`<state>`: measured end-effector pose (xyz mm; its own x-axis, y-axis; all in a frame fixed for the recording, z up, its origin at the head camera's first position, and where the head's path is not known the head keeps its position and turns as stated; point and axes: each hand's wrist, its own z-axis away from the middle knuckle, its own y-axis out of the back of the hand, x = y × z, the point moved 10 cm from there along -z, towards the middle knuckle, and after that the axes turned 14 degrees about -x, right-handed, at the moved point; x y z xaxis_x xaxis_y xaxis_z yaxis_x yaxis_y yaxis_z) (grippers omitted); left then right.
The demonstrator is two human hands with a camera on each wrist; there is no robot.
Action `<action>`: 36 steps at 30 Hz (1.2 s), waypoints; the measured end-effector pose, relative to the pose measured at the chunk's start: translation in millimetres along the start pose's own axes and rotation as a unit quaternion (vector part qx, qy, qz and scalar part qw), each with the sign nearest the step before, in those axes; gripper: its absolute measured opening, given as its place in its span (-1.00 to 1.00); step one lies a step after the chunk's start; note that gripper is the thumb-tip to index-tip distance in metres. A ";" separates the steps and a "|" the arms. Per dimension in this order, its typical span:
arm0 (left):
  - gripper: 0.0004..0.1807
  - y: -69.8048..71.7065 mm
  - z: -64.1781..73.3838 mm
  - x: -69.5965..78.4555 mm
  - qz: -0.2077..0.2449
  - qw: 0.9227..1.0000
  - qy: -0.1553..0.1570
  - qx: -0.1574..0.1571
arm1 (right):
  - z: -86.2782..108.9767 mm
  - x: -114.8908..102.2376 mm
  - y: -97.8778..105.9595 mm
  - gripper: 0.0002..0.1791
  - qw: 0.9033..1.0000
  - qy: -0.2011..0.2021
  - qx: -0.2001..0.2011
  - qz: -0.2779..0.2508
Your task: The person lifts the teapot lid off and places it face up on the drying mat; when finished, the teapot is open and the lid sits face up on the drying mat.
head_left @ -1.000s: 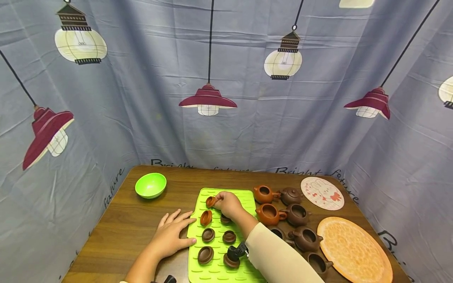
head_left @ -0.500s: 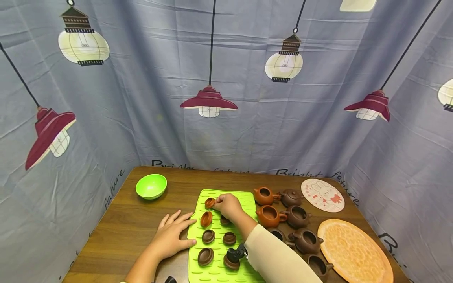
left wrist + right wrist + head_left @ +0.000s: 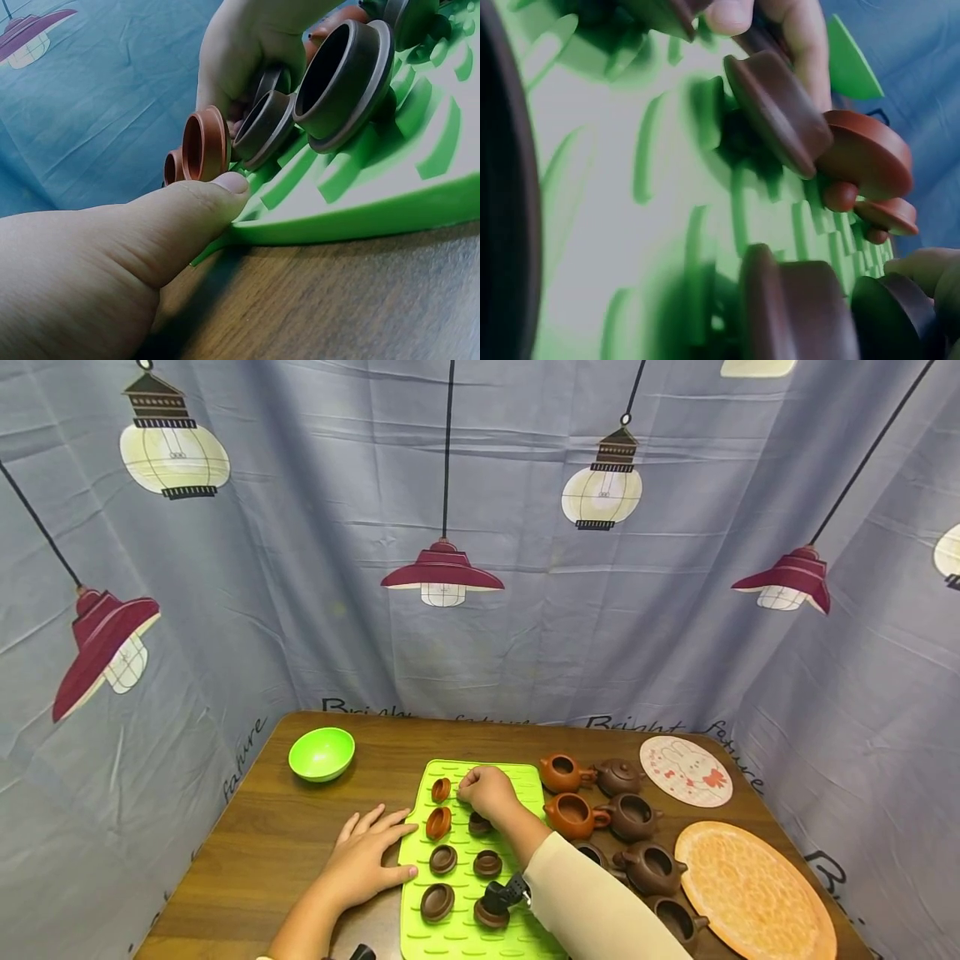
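My left hand (image 3: 367,858) lies spread on the table, fingertips and thumb at the left edge of a green silicone mat (image 3: 457,935). In the left wrist view, its thumb (image 3: 187,214) rests on that edge. My right hand (image 3: 491,795) hovers over the mat's far part, fingers bent and nothing visible in them. Just left of its fingertips, and apart from them, an orange teapot lid (image 3: 441,790) lies knob down. A second orange lid (image 3: 438,823) is nearer me. Several brown lids (image 3: 437,902) fill the rest of two rows; one (image 3: 479,824) is partly behind my right wrist.
Orange teapots (image 3: 572,817) and brown teapots (image 3: 652,867) stand right of the mat; my right sleeve hides part of some. A green bowl (image 3: 321,754) sits back left. Beyond the teapots lie a rabbit-print round mat (image 3: 686,771) and a tan oval mat (image 3: 757,889).
My right fingers have let go of the farthest orange lid and moved slightly right of it. That lid has shifted a little left. My left hand has stayed in place.
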<state>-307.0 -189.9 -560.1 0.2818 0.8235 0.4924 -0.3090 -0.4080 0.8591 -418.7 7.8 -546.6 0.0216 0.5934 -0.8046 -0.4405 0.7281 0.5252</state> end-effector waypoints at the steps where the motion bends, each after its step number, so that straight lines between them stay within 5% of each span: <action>1: -0.23 0.4 -0.4 0.7 0.000 1.000 -0.001 0.000 | 0.4 0.2 1.5 -0.91 1.000 0.001 -0.002 -0.004; 5: -0.22 0.2 -0.1 -0.2 0.001 1.000 -0.001 -0.001 | 5.2 -1.6 4.7 -0.96 1.000 0.013 -0.026 -0.012; 9: -0.22 -1.7 -0.7 0.4 0.005 1.000 -0.001 0.002 | 17.6 -8.0 19.5 -0.98 0.997 0.045 -0.031 0.051; 13: -0.21 -5.5 -2.5 2.5 0.008 1.000 -0.005 -0.006 | 33.4 -11.3 53.1 -0.90 0.988 0.069 -0.018 0.136; 16: -0.21 -5.6 -3.1 2.3 0.009 1.000 -0.002 -0.010 | 42.9 -3.5 87.5 -0.85 0.988 0.056 -0.006 0.146; 26: -0.22 -1.8 -4.8 1.7 0.002 1.000 0.001 -0.010 | 70.4 57.3 191.6 -0.77 0.985 0.016 0.059 0.163; 36: -0.25 -2.9 -3.8 3.3 0.007 1.000 0.005 -0.008 | 93.1 114.3 245.1 -0.62 0.981 -0.042 0.100 0.160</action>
<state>-308.7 -184.6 -561.5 0.2690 0.8214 0.5029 -0.3280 -0.4128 0.8497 -440.7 286.0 -484.1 -0.0119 0.8221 -0.5692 -0.2519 0.5484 0.7974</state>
